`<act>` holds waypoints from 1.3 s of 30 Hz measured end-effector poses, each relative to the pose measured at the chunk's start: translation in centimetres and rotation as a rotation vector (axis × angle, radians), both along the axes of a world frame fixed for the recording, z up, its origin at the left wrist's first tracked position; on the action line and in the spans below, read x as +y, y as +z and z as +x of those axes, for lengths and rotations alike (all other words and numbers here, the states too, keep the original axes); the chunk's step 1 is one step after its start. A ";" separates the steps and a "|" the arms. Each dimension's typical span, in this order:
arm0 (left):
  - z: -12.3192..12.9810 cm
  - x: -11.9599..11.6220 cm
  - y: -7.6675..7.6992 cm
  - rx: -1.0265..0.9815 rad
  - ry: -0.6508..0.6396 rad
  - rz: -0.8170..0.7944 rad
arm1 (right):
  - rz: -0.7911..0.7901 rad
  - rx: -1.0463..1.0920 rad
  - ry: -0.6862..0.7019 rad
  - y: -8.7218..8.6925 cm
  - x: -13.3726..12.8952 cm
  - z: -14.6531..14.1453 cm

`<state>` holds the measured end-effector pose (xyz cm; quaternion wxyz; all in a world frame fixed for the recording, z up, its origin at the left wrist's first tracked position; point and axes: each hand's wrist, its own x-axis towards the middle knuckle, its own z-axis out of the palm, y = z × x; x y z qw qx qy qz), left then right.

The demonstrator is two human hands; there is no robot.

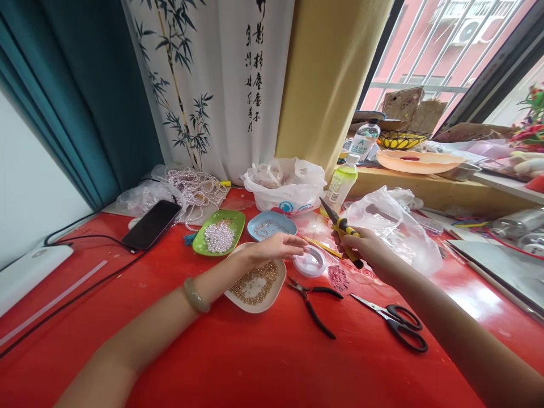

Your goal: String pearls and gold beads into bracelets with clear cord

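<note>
My left hand [280, 249] is stretched out with its fingers extended, over the far edge of a cream dish [257, 303] of gold beads. Its fingertips reach towards a round clear-lidded container [310, 262]. In my right hand [357, 243] are yellow-and-black pliers [340, 224], their dark tip pointing up and to the left. Pink beads [338, 277] lie in a small heap below that hand. Behind my left hand are a blue dish [272, 225] with small pieces and a green dish [225, 221] of pale pearly beads.
Black-handled pliers [312, 300] and scissors [393, 320] lie on the red table [238, 362]. At the left is a phone [153, 225] with cables. Plastic bags [391, 226], a bottle [341, 184] and strung beads [198, 190] stand or lie further back.
</note>
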<state>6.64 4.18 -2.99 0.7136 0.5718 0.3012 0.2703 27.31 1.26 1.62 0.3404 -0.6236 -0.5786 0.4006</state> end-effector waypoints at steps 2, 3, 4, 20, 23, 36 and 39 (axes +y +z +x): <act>0.0 -0.4 0.1 0.017 -0.120 0.089 | -0.005 0.074 0.012 0.2 -0.5 0.0; 0.0 -0.6 0.2 0.022 -0.178 0.116 | -0.001 0.111 0.015 0.4 -0.7 0.0; -0.1 -0.8 0.3 0.024 -0.229 0.118 | 0.005 0.145 0.013 0.5 -0.9 0.2; -2.2 -1.3 1.5 0.073 -0.116 -0.131 | -0.014 0.348 -0.113 0.5 -1.9 3.3; -4.4 -2.1 2.0 0.148 -0.077 -0.090 | -0.062 0.349 -0.042 0.2 -2.7 2.8; -9.7 -7.8 5.7 0.590 -0.121 0.252 | -0.303 0.309 0.323 0.8 -8.7 -5.1; -6.9 -8.5 5.8 0.316 -0.019 0.168 | -0.333 0.268 0.353 0.3 -9.1 -6.5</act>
